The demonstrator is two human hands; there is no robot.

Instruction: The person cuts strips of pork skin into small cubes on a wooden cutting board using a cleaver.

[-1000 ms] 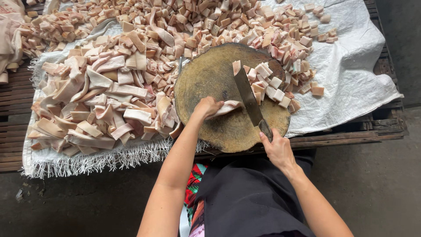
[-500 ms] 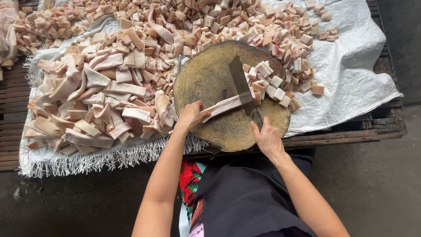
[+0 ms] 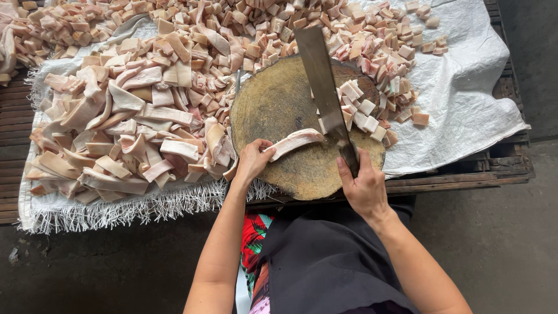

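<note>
Head view: big strips lie piled on the left. Left hand pins one strip flat on the round block, fingers closed on its end. Right hand grips the cleaver, raised above the strip. Best to keep fingers tucked back and chop straight down. Cut cubes sit right. White sack covers wooden slats; grey floor below.

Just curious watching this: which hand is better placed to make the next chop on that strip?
Probably the right hand: it holds the cleaver over the strip. The left hand only pins the strip's end.
</note>
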